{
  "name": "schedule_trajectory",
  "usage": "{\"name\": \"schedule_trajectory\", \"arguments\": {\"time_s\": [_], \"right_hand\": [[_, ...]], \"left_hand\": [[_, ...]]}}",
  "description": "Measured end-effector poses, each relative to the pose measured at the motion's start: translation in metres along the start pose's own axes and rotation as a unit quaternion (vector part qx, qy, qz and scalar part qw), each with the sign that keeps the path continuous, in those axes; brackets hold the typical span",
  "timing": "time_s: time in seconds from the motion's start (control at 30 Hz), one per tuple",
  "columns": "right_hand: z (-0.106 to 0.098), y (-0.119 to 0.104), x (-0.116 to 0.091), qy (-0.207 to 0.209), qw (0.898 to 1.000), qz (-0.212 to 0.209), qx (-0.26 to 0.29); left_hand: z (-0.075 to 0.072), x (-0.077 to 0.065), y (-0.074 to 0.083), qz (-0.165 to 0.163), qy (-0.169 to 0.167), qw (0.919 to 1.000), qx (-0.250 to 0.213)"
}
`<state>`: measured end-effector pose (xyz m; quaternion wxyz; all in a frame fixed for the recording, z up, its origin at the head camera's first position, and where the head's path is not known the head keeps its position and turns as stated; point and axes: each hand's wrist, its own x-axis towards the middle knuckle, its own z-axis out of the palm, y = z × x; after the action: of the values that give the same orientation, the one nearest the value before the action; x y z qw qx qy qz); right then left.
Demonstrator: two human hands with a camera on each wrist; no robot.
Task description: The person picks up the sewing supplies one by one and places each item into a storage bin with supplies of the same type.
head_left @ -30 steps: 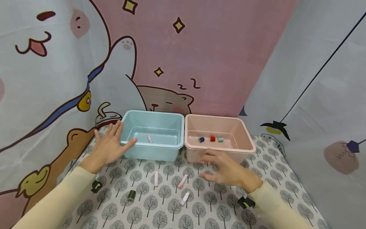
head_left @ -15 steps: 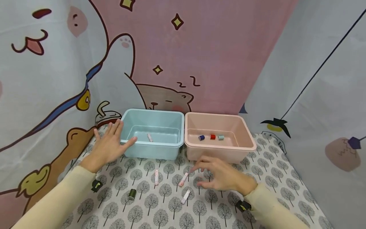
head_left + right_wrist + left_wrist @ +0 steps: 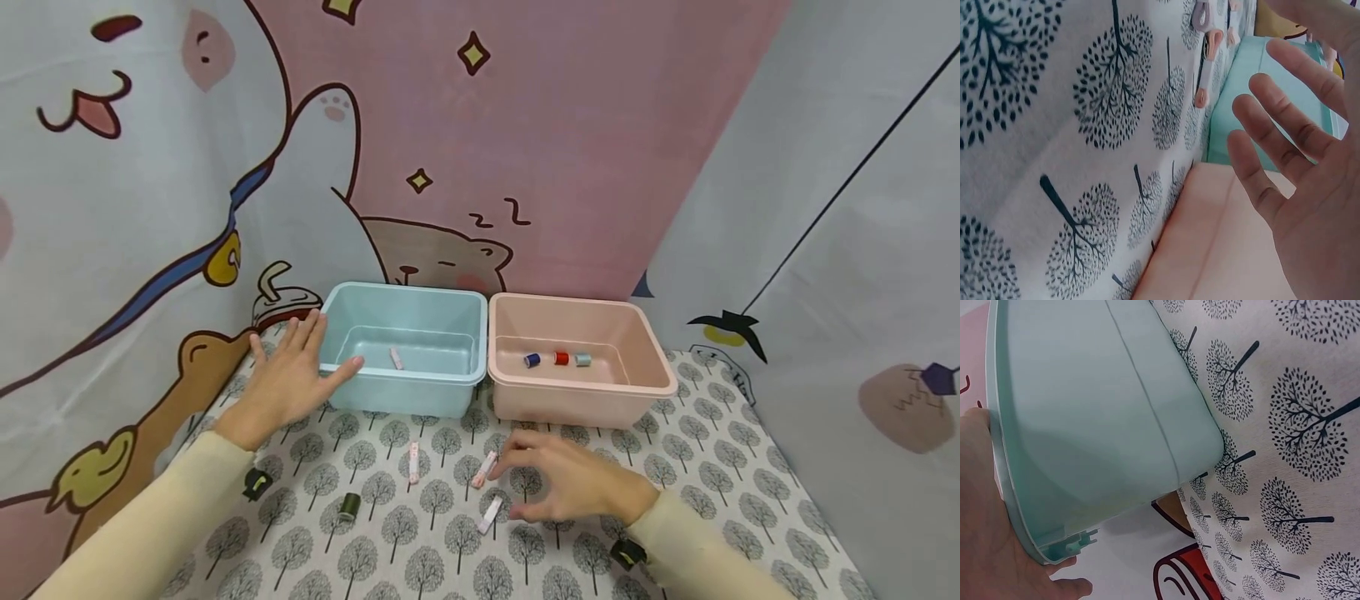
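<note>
My left hand (image 3: 281, 387) is spread with straight fingers at the left front corner of the light blue bin (image 3: 405, 377); the left wrist view shows it along the rim. My right hand (image 3: 570, 475) hovers over the cloth, fingers slightly bent and thumb apart, holding nothing. Just left of its fingertips lies a pink thread skein (image 3: 484, 470) with a pale band. A whitish-lilac skein (image 3: 490, 515) is beside the thumb. Farther left lie another pink skein (image 3: 414, 462) and a dark green thread spool (image 3: 349, 507).
One pale skein (image 3: 396, 358) lies inside the blue bin. The peach bin (image 3: 577, 387) adjoining it on the right holds a blue spool (image 3: 532, 360), a red spool (image 3: 561, 357) and a pale teal spool (image 3: 582, 359). A printed curtain (image 3: 585, 150) hangs behind.
My right hand has come down from the peach bin's front, toward me and slightly left, to the skeins. The left hand stays at the blue bin.
</note>
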<state>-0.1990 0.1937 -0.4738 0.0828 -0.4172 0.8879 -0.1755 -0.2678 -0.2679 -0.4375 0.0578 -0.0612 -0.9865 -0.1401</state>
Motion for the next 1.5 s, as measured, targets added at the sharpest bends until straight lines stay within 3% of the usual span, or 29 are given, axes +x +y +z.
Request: {"name": "schedule_trajectory", "arguments": {"time_s": [0.3,0.87,1.13,1.5], "right_hand": [[0.014,-0.002,0.006,-0.039,0.999,-0.007,0.012],[0.027,-0.003,0.012,-0.058,0.998,-0.017,0.005],[0.027,-0.005,0.018,-0.051,0.998,-0.048,0.000],[0.029,-0.005,0.020,-0.076,0.992,-0.084,0.049]], "left_hand": [[-0.001,0.000,0.000,0.001,-0.003,1.0000,0.007],[-0.001,0.001,0.001,0.000,-0.004,1.0000,-0.002],[-0.005,0.000,0.000,-0.001,0.000,1.0000,0.000],[-0.002,0.000,0.001,0.005,0.003,1.0000,-0.004]]}}
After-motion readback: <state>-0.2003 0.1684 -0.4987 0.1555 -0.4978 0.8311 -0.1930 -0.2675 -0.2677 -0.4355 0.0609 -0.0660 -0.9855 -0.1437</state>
